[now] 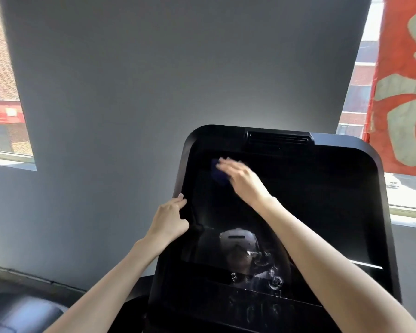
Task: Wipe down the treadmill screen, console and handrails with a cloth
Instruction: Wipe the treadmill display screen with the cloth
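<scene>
The right hand (238, 179) lies flat, fingers straight though blurred, pressing a dark blue cloth (217, 171) against the upper left of the screen (298, 212), while the left hand (171, 219) curls round the left edge of the console (346, 152). White smears (271, 280) low on the glass suggest the screen is only part wiped. The console's lower panel and the handrails, which are out of view, seem left to do.

The right hand (238, 179) is pressing a dark blue cloth (217, 173) flat against the upper left area of the black treadmill screen (310, 212), while the left hand (171, 217) is gripping the left edge of the console (216, 135), with smears (271, 272) showing near the screen's lower edge.
</scene>
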`<state>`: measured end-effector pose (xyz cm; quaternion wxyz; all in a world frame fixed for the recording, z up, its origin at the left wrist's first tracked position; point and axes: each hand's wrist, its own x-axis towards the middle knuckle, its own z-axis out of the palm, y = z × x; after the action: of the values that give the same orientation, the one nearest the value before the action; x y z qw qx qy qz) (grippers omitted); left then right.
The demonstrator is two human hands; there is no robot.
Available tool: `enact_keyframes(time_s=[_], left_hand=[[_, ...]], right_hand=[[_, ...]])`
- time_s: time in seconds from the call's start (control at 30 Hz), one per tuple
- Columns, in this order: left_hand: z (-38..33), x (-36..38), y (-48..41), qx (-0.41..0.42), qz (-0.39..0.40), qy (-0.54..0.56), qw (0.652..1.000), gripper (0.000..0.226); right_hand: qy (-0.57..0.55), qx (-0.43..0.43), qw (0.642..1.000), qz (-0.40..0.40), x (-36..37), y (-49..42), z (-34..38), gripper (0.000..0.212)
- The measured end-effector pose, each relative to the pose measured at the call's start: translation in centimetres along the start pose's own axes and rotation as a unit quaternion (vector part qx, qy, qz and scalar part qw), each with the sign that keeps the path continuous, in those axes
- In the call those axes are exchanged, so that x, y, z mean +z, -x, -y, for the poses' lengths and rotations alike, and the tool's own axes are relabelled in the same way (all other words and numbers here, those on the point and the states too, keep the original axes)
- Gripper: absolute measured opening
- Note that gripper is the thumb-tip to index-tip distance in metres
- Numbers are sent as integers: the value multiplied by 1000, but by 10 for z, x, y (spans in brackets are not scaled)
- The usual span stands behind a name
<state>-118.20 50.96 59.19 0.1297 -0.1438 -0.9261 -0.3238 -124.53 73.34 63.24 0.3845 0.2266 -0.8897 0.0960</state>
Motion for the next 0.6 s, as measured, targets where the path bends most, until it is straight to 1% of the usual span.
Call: enact_keyframes(time_s=[0.03,0.07,0.1,0.13,0.17,0.2,0.27,0.3,0.33,0.37,0.43,0.5,0.53,0.57,0.6], left_hand=[[-1,-1,0,-3,3,8,1000,71],[-3,-2,1,-5,5,16,1000,70],[-4,-3,1,-7,4,20,1000,68],[-4,-5,1,-6,2,17,1000,66],[-4,-7,1,-5,1,9,1000,63],[-3,-9,0,-5,2,1,1000,58],[-2,-12,0,-9,13,-10,1000,47],[-2,-14,0,-9,24,-16,1000,43],[-3,-16,1,-9,34,-20,999,42],[-4,-18,2,-11,45,-22,999,42],[-7,-21,2,-17,59,-23,998,41],[-7,-20,1,-17,64,-23,998,39],[-8,-19,1,-20,63,-22,998,38],[-8,-18,1,-26,62,-21,998,38],[-8,-18,1,-32,58,-20,998,38]], right_hand=[[0,63,998,-23,4,-13,6,50],[3,105,993,-43,10,-21,17,51],[3,119,992,-50,19,-24,29,53],[2,96,994,-45,29,-19,41,53],[2,42,999,-27,37,-10,49,53],[-1,-25,1000,6,42,5,54,52],[-11,-140,987,77,35,25,48,48],[-6,-171,980,96,26,21,38,47],[5,-174,980,98,17,11,28,45],[12,-145,986,83,12,-3,21,45],[10,-28,999,20,11,-34,14,44],[-12,81,996,-35,24,-50,27,47],[-28,109,992,-54,33,-51,38,49],[-41,113,991,-63,41,-46,49,51],[-43,91,993,-61,49,-36,58,51]])
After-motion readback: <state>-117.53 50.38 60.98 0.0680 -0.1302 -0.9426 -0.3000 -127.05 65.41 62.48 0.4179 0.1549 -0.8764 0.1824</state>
